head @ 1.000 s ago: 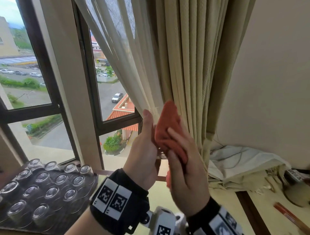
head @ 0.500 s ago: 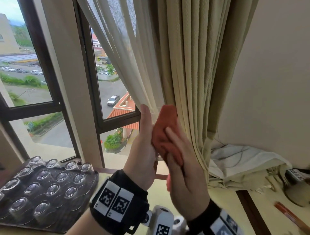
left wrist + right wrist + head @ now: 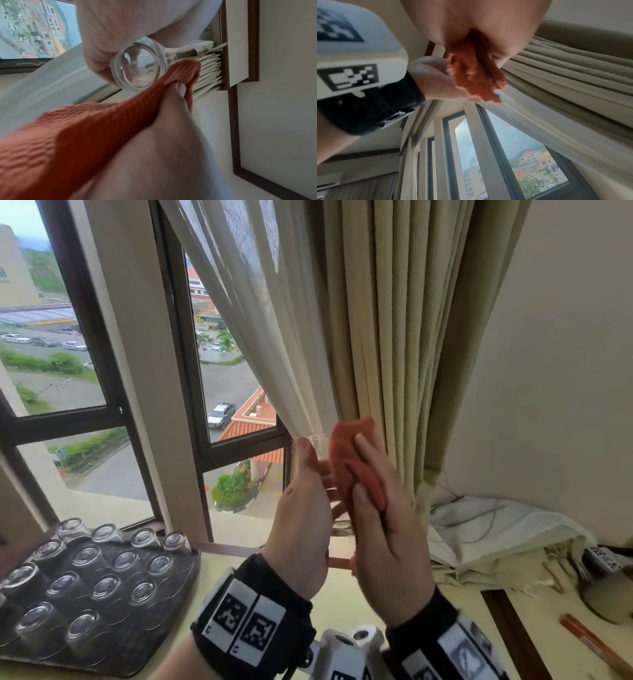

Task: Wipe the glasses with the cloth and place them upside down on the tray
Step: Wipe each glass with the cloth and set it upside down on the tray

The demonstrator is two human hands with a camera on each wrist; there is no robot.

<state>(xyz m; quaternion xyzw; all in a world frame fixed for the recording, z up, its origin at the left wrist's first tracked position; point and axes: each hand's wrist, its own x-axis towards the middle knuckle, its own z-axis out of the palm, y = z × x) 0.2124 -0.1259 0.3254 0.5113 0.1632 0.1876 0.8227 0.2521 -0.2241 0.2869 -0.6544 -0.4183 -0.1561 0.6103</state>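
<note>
**Head view: clear glass wiped with an orange cloth**

Head view shows the left hand (image 3: 301,518) wrapped around a clear, smooth, cylindrical glass (image 3: 320,446) held in the air. The right hand (image 3: 387,529) grips a waffle-textured orange cloth (image 3: 356,460) and presses it on the glass's 3 o'clock side. At 8 o'clock, a dark tray (image 3: 171,621) on the table holds thick-based glasses (image 3: 102,587) upside down in rows. Black-and-white square markers (image 3: 245,625) sit on the wrist bands; no writing is readable.
</note>
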